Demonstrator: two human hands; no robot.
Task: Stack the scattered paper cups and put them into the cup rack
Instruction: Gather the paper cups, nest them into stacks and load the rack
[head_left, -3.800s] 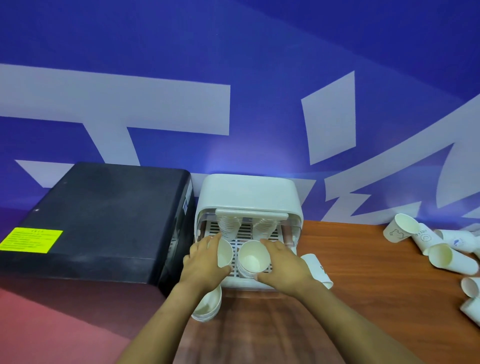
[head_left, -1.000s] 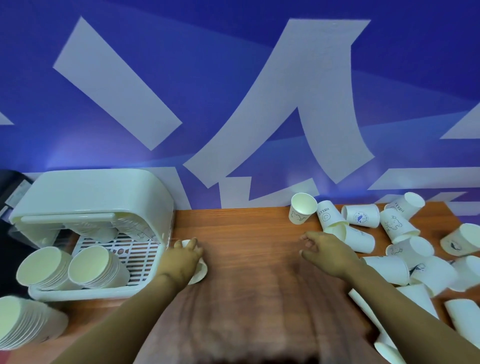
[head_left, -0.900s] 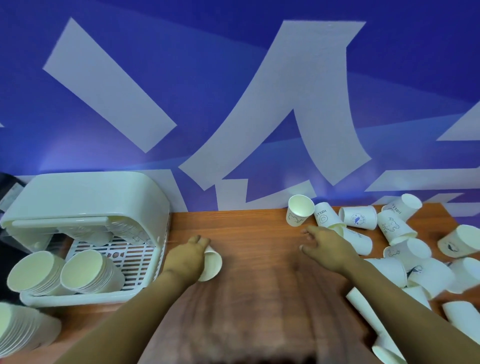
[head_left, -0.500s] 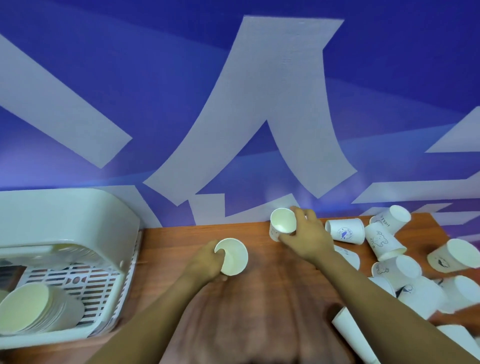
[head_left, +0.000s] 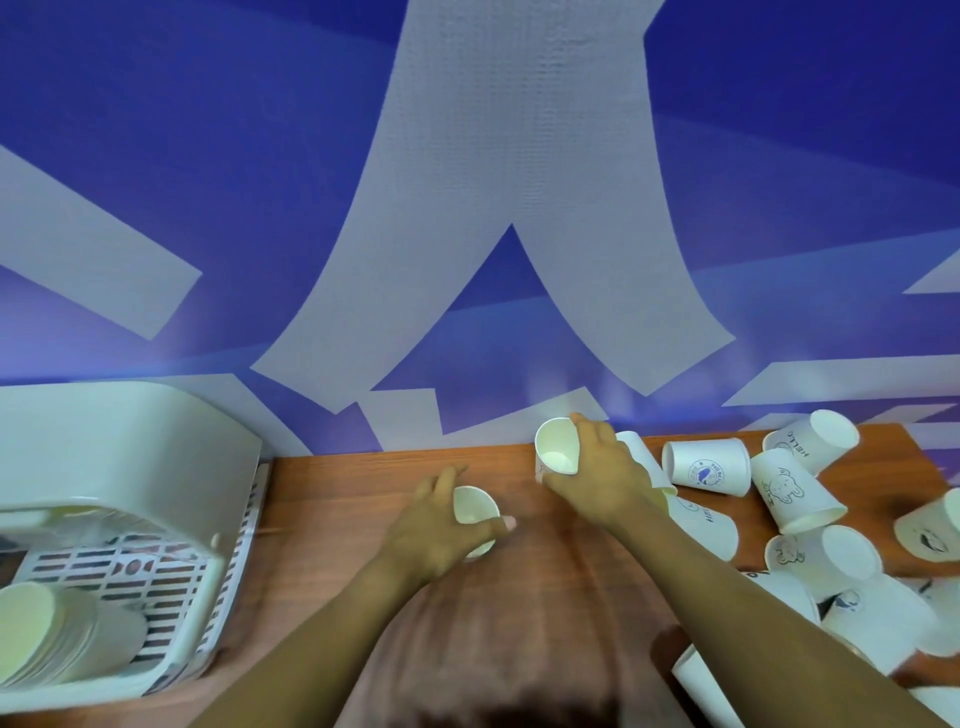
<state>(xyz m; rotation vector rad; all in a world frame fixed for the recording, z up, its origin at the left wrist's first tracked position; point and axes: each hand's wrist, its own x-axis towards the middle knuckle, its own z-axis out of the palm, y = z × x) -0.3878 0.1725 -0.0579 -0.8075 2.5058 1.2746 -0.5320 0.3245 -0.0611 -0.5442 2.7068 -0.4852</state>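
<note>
Cups: my left hand grips one, my right hand another, both half-hidden by fingers; rack cut off at left.

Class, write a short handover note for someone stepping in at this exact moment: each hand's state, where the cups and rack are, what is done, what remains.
Left hand: closed around one paper cup, mouth facing the camera.
Right hand: holding a second cup near the wall, also mouth towards the camera.
Cup rack: far left on the table, lid up, with a stacked pile of cups lying on its grid.
Done: at least one stack is in the rack.
Left: nest the two held cups, gather the scattered cups on the right, stack them and rack them.
</note>
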